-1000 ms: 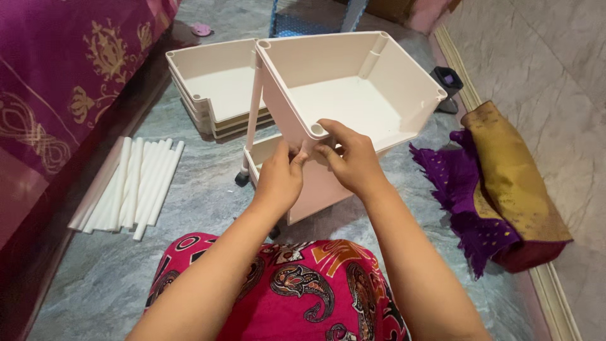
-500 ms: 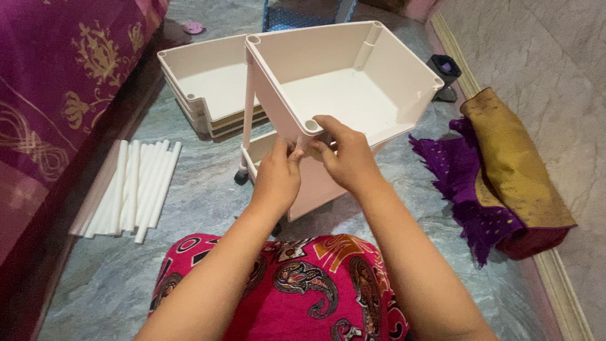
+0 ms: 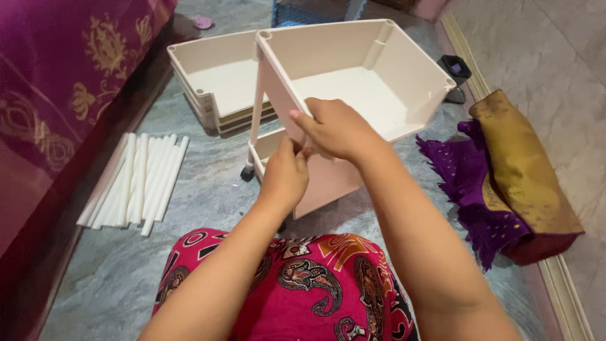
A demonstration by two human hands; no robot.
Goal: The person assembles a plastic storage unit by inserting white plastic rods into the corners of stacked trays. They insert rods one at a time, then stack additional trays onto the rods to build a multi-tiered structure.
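hands on tilted white tray [image 3: 353,82]
my right hand [image 3: 338,129] grips its near rim; left hand [image 3: 285,177] just below pinches a post.

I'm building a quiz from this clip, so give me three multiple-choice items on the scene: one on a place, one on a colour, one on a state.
1. Where do the white tubes lie?
A. on the floor left of the person
B. inside the top tray
C. on the purple cloth

2. What colour is the top tray?
A. black
B. white
C. green

3. What is the right hand doing?
A. resting on the floor
B. holding a tube
C. gripping the tray's near corner

Answers:
1 A, they lie side by side by the bedspread.
2 B, all its walls are white.
3 C, its fingers wrap the corner, beside the left hand.
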